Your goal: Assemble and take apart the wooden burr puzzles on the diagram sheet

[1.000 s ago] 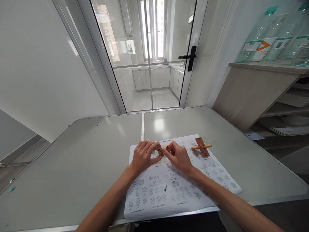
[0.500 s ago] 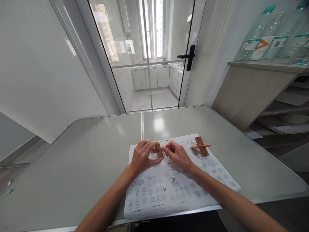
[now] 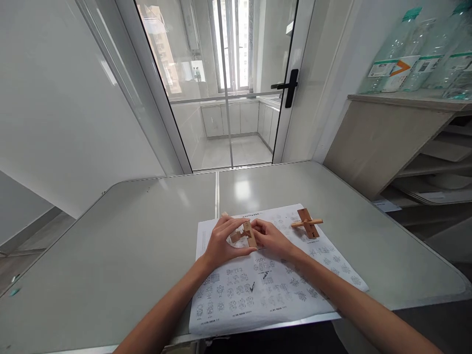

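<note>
Between my hands, over the printed sheet [image 3: 254, 300], are joined wooden puzzle pieces [image 3: 250, 234]. A flat notched block stands crosswise on a stick-like piece that points left. My left hand [image 3: 223, 241] grips the flat block at its top and bottom edges between fingers and thumb. My right hand [image 3: 271, 238] is closed against the block's right side, its fingertips partly hidden behind it; what they pinch there is not visible. To the right, a second wooden assembly [image 3: 308, 223], a flat plate with a rod through it, lies on the sheet.
The grey table [image 3: 110, 260] reaches to a glass door [image 3: 236, 123] with a black handle [image 3: 291, 87]. At the right, a wooden shelf [image 3: 391, 132] holds several plastic bottles [image 3: 396, 59] on top. A small teal bit [image 3: 14, 292] lies at the table's left edge.
The held block has turned and shifted slightly right, so its flat face and the stick to its left show more. My left thumb has slid right along with it. The other assembly stays put.
</note>
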